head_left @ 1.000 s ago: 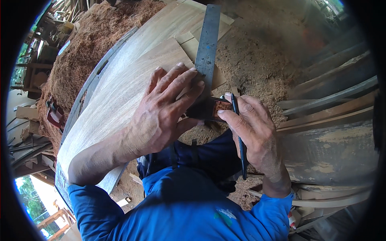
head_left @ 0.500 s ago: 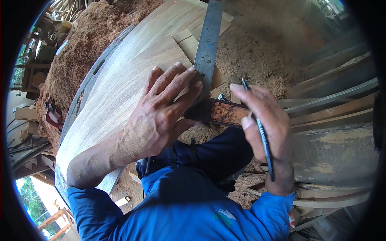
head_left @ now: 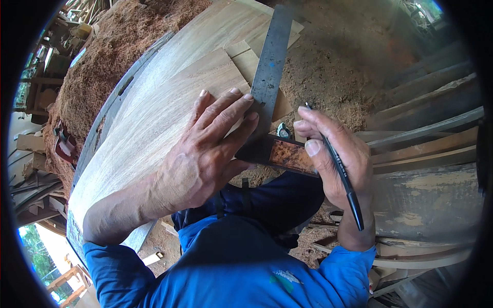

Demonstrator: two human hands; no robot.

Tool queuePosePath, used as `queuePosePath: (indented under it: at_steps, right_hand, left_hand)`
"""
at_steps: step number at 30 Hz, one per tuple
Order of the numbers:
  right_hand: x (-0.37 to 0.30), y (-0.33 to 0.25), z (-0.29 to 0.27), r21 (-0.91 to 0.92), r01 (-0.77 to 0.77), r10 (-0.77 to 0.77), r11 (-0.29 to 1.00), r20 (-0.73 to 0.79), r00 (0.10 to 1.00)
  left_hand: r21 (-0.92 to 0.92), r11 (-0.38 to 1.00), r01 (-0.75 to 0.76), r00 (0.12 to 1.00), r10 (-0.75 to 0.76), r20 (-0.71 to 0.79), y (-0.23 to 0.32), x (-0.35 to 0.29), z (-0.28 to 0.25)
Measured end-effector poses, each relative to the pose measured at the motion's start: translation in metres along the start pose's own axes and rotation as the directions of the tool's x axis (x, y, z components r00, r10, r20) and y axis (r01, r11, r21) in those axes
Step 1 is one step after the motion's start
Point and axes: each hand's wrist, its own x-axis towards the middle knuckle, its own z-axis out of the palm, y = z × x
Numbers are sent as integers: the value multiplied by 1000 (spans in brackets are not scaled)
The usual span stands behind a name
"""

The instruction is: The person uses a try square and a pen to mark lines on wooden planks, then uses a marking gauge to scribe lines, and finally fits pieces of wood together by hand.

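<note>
The left hand (head_left: 200, 143) spreads across a pale wooden board (head_left: 167, 105) and the dark steel square (head_left: 269, 77) at its right edge, the right hand (head_left: 354, 154) curled round a black pen (head_left: 345, 179), amid brown sawdust (head_left: 97, 72) and blurred, likely wooden planks (head_left: 426, 141).

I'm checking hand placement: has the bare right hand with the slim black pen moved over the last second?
Yes: the right hand has shifted rightward, towards the wide weathered grey board with yellowish patches.

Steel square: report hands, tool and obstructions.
Left hand spread on pale board. Right hand gripping black pen, by square's handle. Steel square partly hidden: left hand overlaps it.
</note>
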Motion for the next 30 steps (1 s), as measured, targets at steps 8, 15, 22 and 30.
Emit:
queuePosePath:
  at_steps: [8,15,22,30]
  right_hand:
    - [-4,13,3,-133,124,-126,983,-10,992]
    - [8,11,-5,62,64,-59,996,-71,996]
    - [25,18,-3,204,18,-21,979,12,1000]
    - [39,20,-1,98,-19,0,995,190,982]
  left_hand:
    - [-18,1000,-14,1000,14,8,-2,1,-1]
    - [-43,999,-21,1000,22,22,-4,1,-2]
    - [-94,995,-42,999,45,23,-10,-3,-1]
    - [-43,998,-38,999,38,6,-11,-1,0]
